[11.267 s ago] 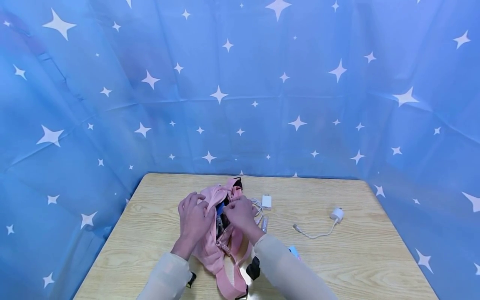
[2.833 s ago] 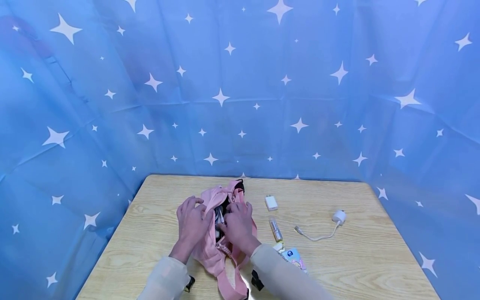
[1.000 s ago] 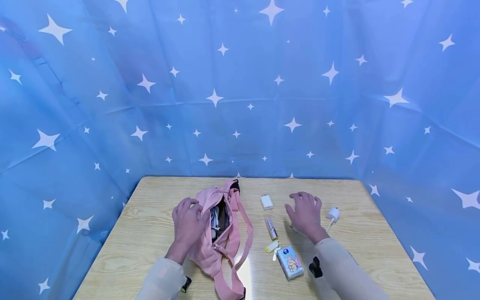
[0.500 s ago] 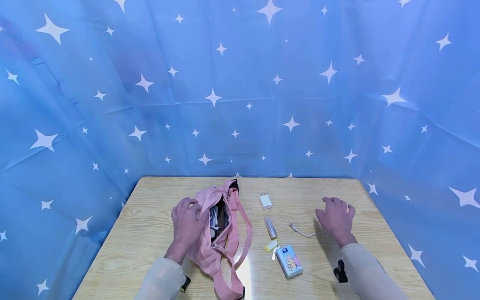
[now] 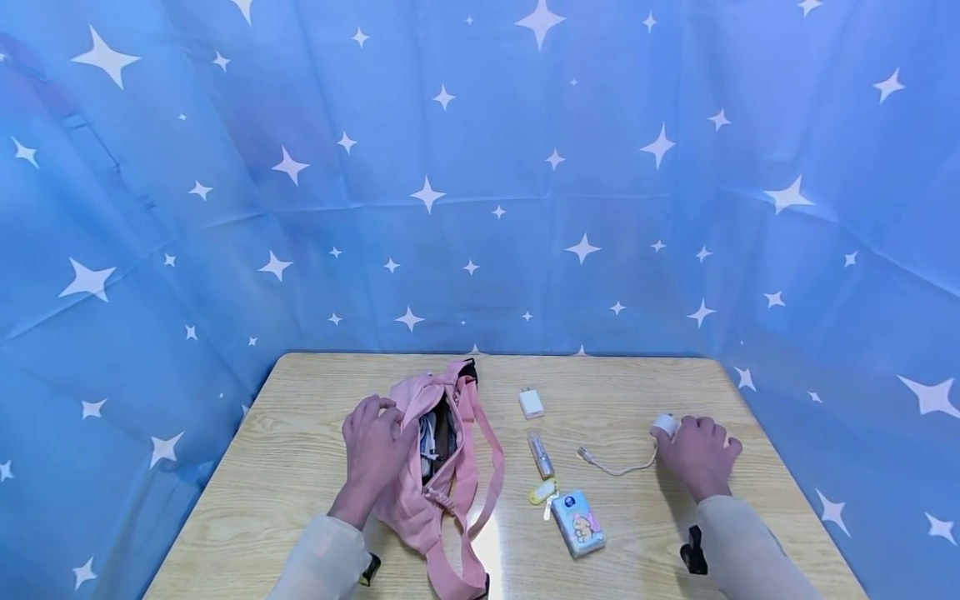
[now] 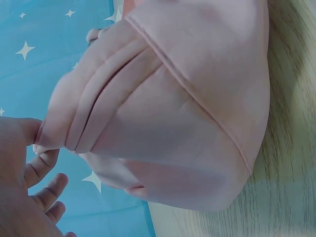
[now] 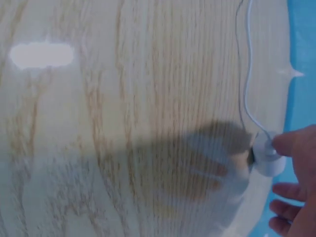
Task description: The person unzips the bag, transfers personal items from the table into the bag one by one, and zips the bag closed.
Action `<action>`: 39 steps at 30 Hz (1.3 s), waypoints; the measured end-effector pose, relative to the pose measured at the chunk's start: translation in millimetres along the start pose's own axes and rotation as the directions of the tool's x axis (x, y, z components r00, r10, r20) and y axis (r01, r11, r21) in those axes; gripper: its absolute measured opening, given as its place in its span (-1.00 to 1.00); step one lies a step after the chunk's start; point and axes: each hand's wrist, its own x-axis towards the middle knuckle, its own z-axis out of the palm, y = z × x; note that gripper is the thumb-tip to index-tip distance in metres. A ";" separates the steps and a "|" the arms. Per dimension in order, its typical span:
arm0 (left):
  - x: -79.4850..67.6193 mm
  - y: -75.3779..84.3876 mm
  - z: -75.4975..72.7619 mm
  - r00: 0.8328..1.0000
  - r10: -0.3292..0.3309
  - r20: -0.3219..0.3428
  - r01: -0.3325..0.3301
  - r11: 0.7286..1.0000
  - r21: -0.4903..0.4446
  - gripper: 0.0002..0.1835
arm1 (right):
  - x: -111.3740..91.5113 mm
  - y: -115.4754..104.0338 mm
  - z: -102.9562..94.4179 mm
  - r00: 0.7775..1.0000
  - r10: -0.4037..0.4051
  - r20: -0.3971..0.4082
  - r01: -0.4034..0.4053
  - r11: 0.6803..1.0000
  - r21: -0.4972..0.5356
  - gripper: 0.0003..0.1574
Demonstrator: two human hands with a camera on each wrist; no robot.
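Observation:
My left hand [image 5: 375, 443] pinches the left edge of the opening of a pink waist bag [image 5: 408, 500]. In the left wrist view, thumb and index finger grip the fabric [image 6: 163, 118] from one side. The bag lies unzipped, with a coiled white cable [image 5: 427, 437] and dark things inside. Far to the right, my right hand [image 5: 701, 457] is at a round white charger [image 5: 664, 425] with a short cable [image 5: 618, 472]. The right wrist view shows the thumb on the charger [image 7: 268, 157] by its cable end; the index finger is hidden. The charger is on the table.
A square white charger [image 5: 532, 403], a clear-capped tube [image 5: 540, 455], a yellow key tag [image 5: 543, 492] and a blue tissue pack [image 5: 578, 525] lie mid-table. Pink straps [image 5: 491, 467] spread right of the bag. A blue starry curtain [image 5: 480, 167] hangs behind the table.
The coiled white cable went from the table into the bag. My right hand then left the bag, moved right and came down onto the round charger. My left hand stays on the bag's edge.

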 end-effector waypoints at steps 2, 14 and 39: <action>0.0 -0.2 0.0 1.000 0.003 0.000 -0.003 1.000 0.003 -0.66 | -0.6 2.6 1.5 1.000 0.002 0.009 -0.002 1.000 -0.011 -0.17; -1.6 -0.9 2.5 0.998 0.036 -0.046 -0.035 0.999 0.023 -0.69 | 1.8 2.3 3.3 0.994 0.015 0.111 -0.013 1.000 -0.014 -0.13; -1.3 0.5 1.9 0.999 0.028 -0.034 -0.028 0.999 0.022 -0.70 | 5.5 -8.4 10.4 0.990 0.015 0.137 -0.027 0.996 0.091 -0.37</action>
